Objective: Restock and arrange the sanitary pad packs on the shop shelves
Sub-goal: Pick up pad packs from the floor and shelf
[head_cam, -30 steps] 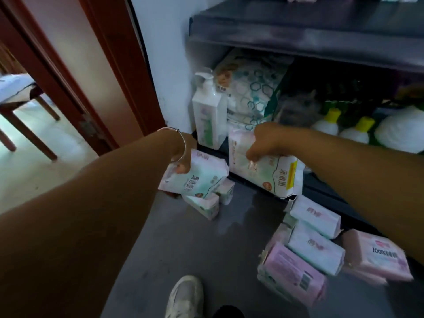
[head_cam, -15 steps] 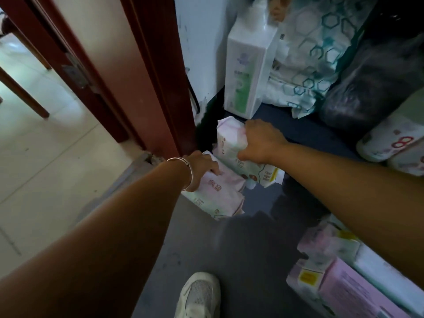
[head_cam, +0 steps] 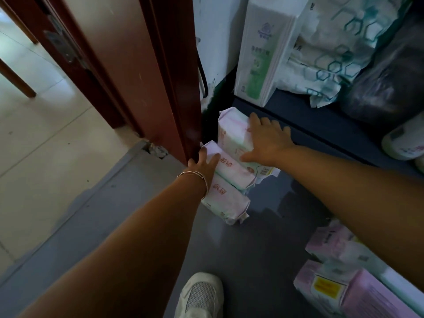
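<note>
Three pale pink-and-green pad packs lie in a row on the grey floor beside the door frame. My right hand [head_cam: 267, 140] presses flat, fingers spread, on the farthest pack [head_cam: 231, 131], which butts against the low dark shelf [head_cam: 321, 125]. My left hand [head_cam: 204, 162], a bangle on its wrist, rests with straight fingers on the left side of the middle pack [head_cam: 231, 169]. The nearest pack [head_cam: 226, 200] lies just under that wrist. More pink packs [head_cam: 339, 283] are heaped on the floor at lower right, partly behind my right forearm.
A red-brown door frame [head_cam: 165, 76] stands right against the packs on the left. On the shelf are a white-green box [head_cam: 261, 53], a hexagon-print bag [head_cam: 330, 58] and a dark bag [head_cam: 387, 83]. My white shoe [head_cam: 202, 294] is at the bottom.
Both hands have gone from gripping packs to lying flat on them. The packs now lie lined up on the floor by the door frame, and the view has closed in.
</note>
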